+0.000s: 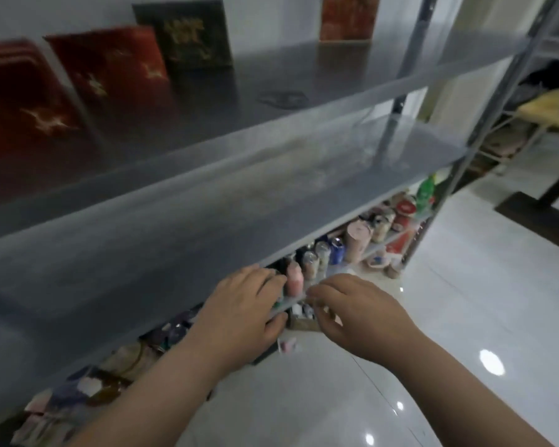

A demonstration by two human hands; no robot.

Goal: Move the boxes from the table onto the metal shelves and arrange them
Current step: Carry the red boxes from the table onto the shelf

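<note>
The view is blurred. The metal shelf unit [304,82] carries two red boxes [110,75] with gold marks, a dark green box [184,33] and an orange-red box [349,17], all standing against the wall on its upper board. The board below [207,204] is bare. My left hand [242,314] grips the front edge of a lower shelf [291,301], fingers on top and thumb beneath. My right hand [359,314] sits just right of it, fingers curled onto the same edge. Neither hand holds a box.
Several bottles and cans [355,240] crowd the lower shelf, with packets [78,391] below at the left. Glossy white floor [465,317] spreads to the right. A second rack [530,124] and a dark table foot [530,208] stand at the far right.
</note>
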